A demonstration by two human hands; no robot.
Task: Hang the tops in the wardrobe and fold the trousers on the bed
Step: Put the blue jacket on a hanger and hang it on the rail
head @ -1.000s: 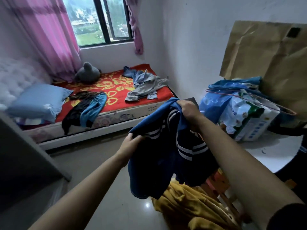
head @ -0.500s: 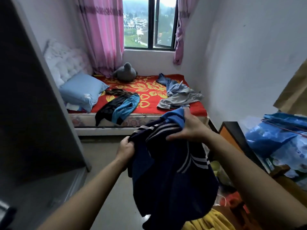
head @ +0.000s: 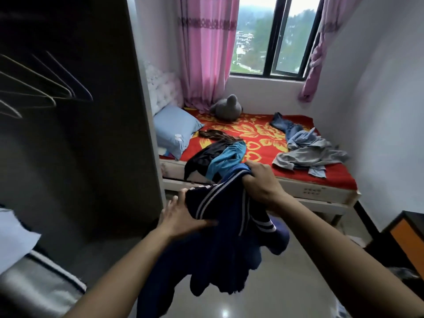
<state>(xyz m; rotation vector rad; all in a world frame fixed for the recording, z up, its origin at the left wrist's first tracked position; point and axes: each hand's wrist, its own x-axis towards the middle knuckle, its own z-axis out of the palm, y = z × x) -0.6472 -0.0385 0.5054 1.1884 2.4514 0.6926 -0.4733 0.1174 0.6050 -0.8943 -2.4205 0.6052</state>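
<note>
No text, brand or number reads clearly anywhere. Small dark marks on the pale side panel of the bed (head: 298,188) look like print, but too tiny and blurred to make out.

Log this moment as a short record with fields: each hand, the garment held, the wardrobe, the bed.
held garment: navy white-striped garment, hanging bunched between both hands above the floor
left hand: pinches the garment's lower bunch, thumb in front
right hand: grips the garment's top
wardrobe: dark open wardrobe on the left, bare wire hangers inside
bed: red flowered bed cover; on it a black-and-light-blue garment, grey-and-blue clothes heap, blue pillow, grey plush toy
</note>
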